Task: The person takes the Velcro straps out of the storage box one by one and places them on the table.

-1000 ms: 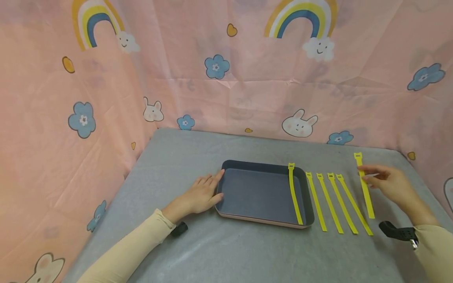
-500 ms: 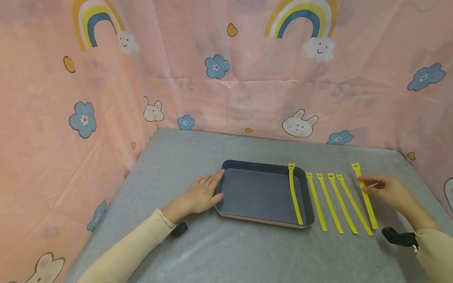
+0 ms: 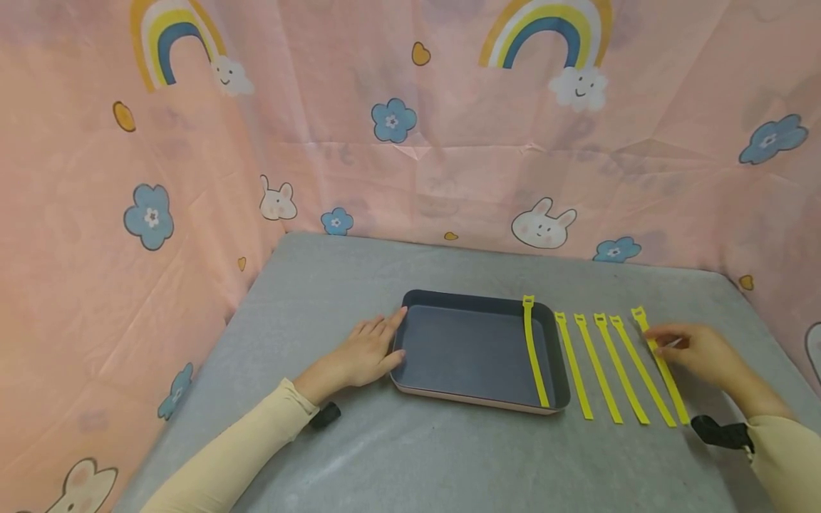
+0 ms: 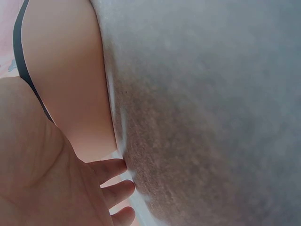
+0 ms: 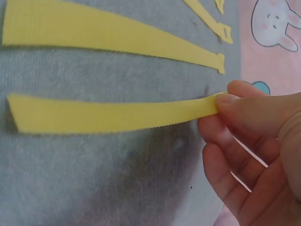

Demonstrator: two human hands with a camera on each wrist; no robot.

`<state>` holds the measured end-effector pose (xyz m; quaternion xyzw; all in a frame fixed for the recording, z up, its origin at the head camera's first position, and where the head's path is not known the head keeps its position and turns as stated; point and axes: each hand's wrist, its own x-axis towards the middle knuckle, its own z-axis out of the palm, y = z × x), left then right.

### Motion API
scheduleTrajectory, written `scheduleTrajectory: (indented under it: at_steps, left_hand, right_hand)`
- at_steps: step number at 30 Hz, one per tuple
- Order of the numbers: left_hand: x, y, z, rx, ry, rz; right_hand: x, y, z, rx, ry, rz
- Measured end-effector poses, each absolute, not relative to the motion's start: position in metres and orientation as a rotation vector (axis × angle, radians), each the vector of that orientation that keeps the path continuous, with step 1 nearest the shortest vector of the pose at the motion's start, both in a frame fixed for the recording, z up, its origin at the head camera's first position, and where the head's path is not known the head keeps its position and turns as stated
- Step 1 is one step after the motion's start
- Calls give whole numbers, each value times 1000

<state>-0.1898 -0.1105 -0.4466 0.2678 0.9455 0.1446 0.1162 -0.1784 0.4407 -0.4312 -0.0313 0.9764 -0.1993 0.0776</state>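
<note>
My left hand [image 3: 364,354] lies along the left side of a shallow baking tray [image 3: 462,349], its fingers relaxed at the rim. The tray is dark inside; its smooth pinkish outer wall [image 4: 70,89] shows in the left wrist view beside the palm [image 4: 33,174]. On the right, my right hand [image 3: 705,356] pinches a yellow cable-tie strap [image 3: 670,386] between thumb and fingers, near its slotted head. In the right wrist view the strap's [image 5: 113,115] tail extends over the grey surface, and the thumb hides the head. One similar yellow strap [image 3: 532,349] lies across the tray's right end.
Several more yellow straps [image 3: 596,370] lie side by side between the tray and my right hand, slotted heads at the far end. The grey table [image 3: 449,463] is bounded at the back and sides by a pink printed curtain [image 3: 449,178].
My right hand has brought its strap nearer and slightly left, beside the row; the row's rightmost strap has shifted slightly at its near end. The left hand and tray stay put.
</note>
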Motion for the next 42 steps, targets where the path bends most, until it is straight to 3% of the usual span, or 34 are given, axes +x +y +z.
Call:
scheduleTrajectory:
  at_steps: [32,42]
  left_hand:
    - [-187,-109,-440,770,2773,387]
    - [-189,-109,-444,786,2772,411]
  right_hand:
    - [-178,437,-431,-132,2931,-468]
    - [-178,415,-416,-144,2987,-492]
